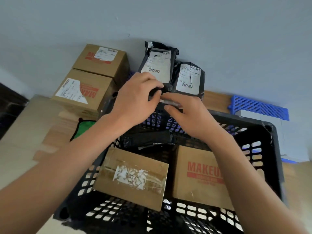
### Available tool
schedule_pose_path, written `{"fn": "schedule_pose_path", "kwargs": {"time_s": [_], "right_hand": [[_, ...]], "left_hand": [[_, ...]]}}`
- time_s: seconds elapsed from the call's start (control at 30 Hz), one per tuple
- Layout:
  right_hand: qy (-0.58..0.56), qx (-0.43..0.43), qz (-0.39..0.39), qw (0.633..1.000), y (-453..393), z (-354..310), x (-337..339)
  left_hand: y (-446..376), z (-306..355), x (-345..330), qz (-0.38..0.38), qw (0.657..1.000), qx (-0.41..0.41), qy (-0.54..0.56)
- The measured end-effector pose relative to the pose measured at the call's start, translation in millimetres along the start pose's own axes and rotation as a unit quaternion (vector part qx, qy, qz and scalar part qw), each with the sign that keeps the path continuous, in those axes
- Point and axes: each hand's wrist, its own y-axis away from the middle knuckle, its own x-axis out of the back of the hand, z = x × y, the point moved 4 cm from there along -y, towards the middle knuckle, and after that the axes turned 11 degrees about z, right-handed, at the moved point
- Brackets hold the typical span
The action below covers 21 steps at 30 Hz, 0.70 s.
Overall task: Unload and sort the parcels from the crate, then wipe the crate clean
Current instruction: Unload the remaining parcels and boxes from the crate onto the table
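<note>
Beyond the far rim of the black crate (263, 125), at the centre of the frame, both hands meet at the near end of a black mailer bag (157, 65) that leans against the wall. The left hand (135, 100) curls its fingers round the bag's bottom edge and grips it. The right hand (187, 114) lies just beside it with fingers nearly straight over a small grey strip at the crate rim; whether it pinches anything I cannot tell. The bag's long axis runs away from the person, up the frame, with its label facing the camera. A second black mailer bag (190, 78) leans touching it on the right. Two stacked brown boxes (94, 76) stand at upper left, apart from the bags, so the sorting looks to go by type.

Still in the crate are a taped brown box (133, 176), a printed brown box (200, 176) at lower right, and a dark bag (148, 137) lying crosswise between them and the far wall. That dark bag lies directly under both wrists, a little nearer the left. A green cloth (82, 130) waits on the worktop (25, 132) at left, and a blue crate (258, 107) sits at right.
</note>
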Motion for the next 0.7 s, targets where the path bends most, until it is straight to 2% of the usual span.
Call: {"fn": "schedule_pose_path", "kwargs": {"time_s": [0.07,0.17,0.33,0.43,0.57,0.7], "right_hand": [[0.001,0.011,-0.01,1.0,10,6,-7],[0.032,-0.007,-0.037,0.999,24,21,-18],[0.083,-0.035,-0.089,0.992,39,50,-42],[0.118,-0.069,-0.123,0.983,43,75,-59],[0.146,-0.072,-0.152,0.975,47,96,-85],[0.182,-0.073,-0.164,0.967,48,119,-113]], "left_hand": [[16,4,-1,-0.002,1.0,-0.022,-0.002],[37,1,-5,-0.029,1.0,0.004,0.002],[68,-7,-27,-0.149,0.987,0.043,-0.041],[82,-14,-46,-0.242,0.964,0.056,-0.097],[98,-34,-81,-0.359,0.917,0.077,-0.154],[109,-53,-111,-0.444,0.875,0.074,-0.177]]}}
